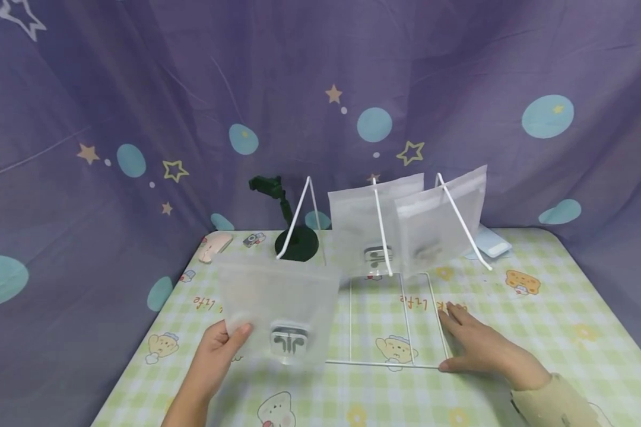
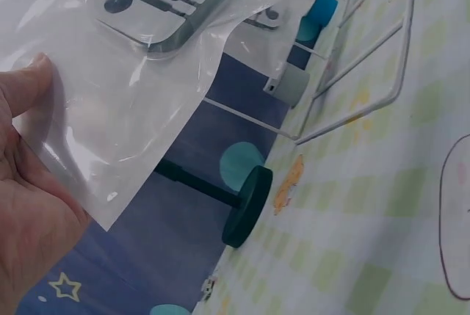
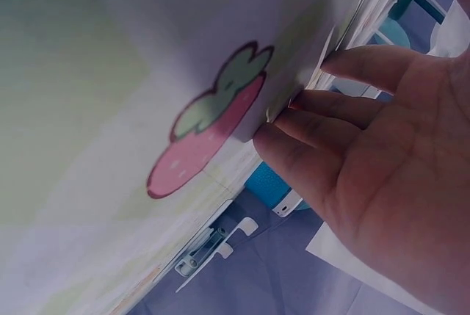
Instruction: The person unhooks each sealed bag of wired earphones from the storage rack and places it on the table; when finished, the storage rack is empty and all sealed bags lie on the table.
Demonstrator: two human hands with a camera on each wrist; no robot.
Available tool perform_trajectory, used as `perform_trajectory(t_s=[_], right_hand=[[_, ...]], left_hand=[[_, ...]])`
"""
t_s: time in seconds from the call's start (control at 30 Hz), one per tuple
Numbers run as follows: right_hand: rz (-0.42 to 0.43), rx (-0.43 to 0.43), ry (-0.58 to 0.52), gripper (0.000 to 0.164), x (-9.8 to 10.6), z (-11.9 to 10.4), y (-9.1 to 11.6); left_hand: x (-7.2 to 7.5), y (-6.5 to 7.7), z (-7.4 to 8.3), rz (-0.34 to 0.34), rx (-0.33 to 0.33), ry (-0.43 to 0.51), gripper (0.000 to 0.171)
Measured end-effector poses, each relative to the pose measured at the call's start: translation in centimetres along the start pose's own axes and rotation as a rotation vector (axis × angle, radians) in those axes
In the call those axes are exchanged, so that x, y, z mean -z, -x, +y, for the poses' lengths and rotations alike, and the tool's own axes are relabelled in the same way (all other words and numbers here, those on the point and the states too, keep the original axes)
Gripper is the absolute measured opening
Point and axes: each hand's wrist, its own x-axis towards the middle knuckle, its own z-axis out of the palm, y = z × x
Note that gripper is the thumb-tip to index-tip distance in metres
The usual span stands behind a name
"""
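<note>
A translucent zip bag (image 1: 251, 290) hangs from my left hand (image 1: 213, 356), thumb and fingers pinching its lower left edge. Inside it lies a clear case of earphones (image 1: 288, 342), also large in the left wrist view. The bag stands before the left end of a white wire rack (image 1: 381, 363). Two similar bags hang on the rack's slanted arms: the middle bag (image 1: 347, 219) shows earphones, while the contents of the right bag (image 1: 443, 219) are blurred. My right hand (image 1: 481, 347) rests at the rack's right front corner, fingers extended and touching the cloth beside the base wire.
Behind the rack's left end stands a dark green stand (image 1: 296, 243) with a round base. A pink object (image 1: 215, 246) lies at the back left. A light blue object (image 1: 492, 242) sits behind the right bag. A purple curtain (image 1: 299, 59) closes the back.
</note>
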Motion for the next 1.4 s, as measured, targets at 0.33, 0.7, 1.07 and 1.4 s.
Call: perform_trajectory(t_s=[0.33, 0.7, 1.07, 1.4], right_hand=[[0.009, -0.007, 0.006, 0.106, -0.1, 0.1, 0.0], [0.017, -0.007, 0.013, 0.106, -0.2, 0.4, 0.1], [0.017, 0.003, 0.009, 0.105, 0.0, 0.3, 0.1], [0.003, -0.009, -0.017, 0.105, 0.2, -0.3, 0.1]], left_hand=[[1.6, 0.7, 0.9, -0.035, -0.123, 0.199, 0.026], [4.6, 0.3, 0.2, 0.209, -0.107, 0.469, 0.025], [7.1, -0.8, -5.2, 0.352, 0.125, 0.242, 0.026], [6.8, -2.2, -9.3, 0.214, 0.317, -0.027, 0.047]])
